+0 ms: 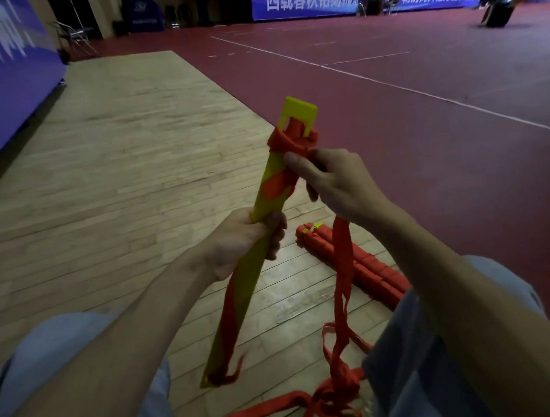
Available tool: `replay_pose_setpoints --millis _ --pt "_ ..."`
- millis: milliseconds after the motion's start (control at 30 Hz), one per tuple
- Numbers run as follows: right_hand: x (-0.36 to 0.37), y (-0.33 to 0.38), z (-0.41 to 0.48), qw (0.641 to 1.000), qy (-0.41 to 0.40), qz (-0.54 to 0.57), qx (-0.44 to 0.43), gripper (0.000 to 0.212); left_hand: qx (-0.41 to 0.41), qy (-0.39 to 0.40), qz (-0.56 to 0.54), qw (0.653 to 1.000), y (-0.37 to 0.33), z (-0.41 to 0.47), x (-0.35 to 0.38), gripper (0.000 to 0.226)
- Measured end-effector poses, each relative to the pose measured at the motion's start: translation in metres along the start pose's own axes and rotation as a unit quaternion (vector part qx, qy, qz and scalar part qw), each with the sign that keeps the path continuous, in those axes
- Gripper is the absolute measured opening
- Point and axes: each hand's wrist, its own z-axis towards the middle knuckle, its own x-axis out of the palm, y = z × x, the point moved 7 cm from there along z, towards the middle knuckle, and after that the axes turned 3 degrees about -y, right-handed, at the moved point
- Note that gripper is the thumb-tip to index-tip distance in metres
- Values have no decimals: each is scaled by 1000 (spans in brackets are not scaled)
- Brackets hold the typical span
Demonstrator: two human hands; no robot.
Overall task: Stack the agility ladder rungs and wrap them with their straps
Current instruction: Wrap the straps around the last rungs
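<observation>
Above the wooden floor [119, 153], the stack of yellow rungs [244, 287] tilts up and away from you. Your left hand [246, 242] is curled tight around its middle. Your right hand [333, 185] pinches the red strap [340, 301] where it loops round the top end. The rest of the strap hangs down to a loose heap by your legs. A wrapped bundle [374, 273] lies on the floor behind it.

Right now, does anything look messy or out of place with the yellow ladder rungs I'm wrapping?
Yes. The loose red fabric strap lies tangled on the wooden floor in front of you, and its turns bunch near the top of the yellow plastic rungs, leaving most yellow bare.
</observation>
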Motion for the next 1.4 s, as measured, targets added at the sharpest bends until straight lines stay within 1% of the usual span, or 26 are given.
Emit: replay_pose_setpoints --millis 100,167,233,267,300,333,400,433,500,567,600,667,700,733,767,800,867,933,967,1033,1100,1167,1233,1300,1333,1400 --pt "10 -4 0 999 46 -15 22 19 -9 -33 -28 999 0 0 -13 27" --pt "15 -5 -1 997 52 18 45 11 -14 -84 -22 996 3 3 -21 23" --pt "23 -4 -2 996 53 34 65 15 -9 -157 36 987 6 5 -28 20" --pt "28 -2 -3 996 56 32 69 16 6 -178 88 980 6 5 -29 20" --pt "34 0 -4 995 57 32 69 16 21 -173 153 973 4 6 -25 25" --pt "39 1 -5 996 53 33 70 18 28 -145 213 966 5 9 -22 37" --pt "43 3 -5 995 33 43 78 28 18 -112 287 951 11 18 -18 61" --pt "42 3 -5 995 24 50 81 32 12 -122 295 948 10 20 -19 68" --pt "39 3 -6 995 -5 60 78 30 1 -148 278 949 8 23 -19 78" --pt "31 -1 -8 992 -54 79 84 26 -16 -99 286 953 11 18 -12 91" --pt "28 -5 -9 988 -78 96 97 27 -29 -66 286 956 16 14 -9 88" --pt "22 -12 -11 976 -108 134 132 28 -22 -34 251 967 16 9 -10 61" --pt "19 -14 -10 970 -113 160 146 27 4 -47 228 973 11 9 -13 43" --pt "17 -14 -9 963 -111 195 151 26 31 -69 203 976 3 8 -15 32" --pt "15 -12 -8 955 -104 236 148 26 48 -80 163 982 -5 5 -15 27" --pt "14 -9 -6 946 -94 279 139 25 55 -70 115 989 -9 3 -14 31" --pt "11 -3 -4 924 -80 351 128 22 39 -1 22 999 -13 -3 -4 42" --pt "10 -3 -3 910 -71 385 134 19 2 73 -42 996 -12 -11 7 48" --pt "11 -4 -3 909 -62 388 141 19 -15 90 -60 994 -11 -12 11 51" --pt "15 -5 -4 913 -25 377 152 20 -30 86 -72 993 -9 -12 12 51" --pt "18 -6 -6 930 16 332 158 15 -35 48 -88 994 -7 -8 6 46" --pt "19 -9 -7 957 35 240 156 12 -36 -30 -85 995 -7 -3 -11 42" --pt "18 -14 -8 974 31 161 155 8 -35 -128 -42 990 -4 1 -29 42" --pt "21 -14 -7 979 30 128 155 15 -37 -189 58 980 0 3 -39 54" --pt "23 -14 -7 980 36 122 156 19 -42 -193 128 972 2 3 -38 67" --pt "29 -12 -8 976 56 133 160 22 -61 -159 224 960 8 6 -30 99"
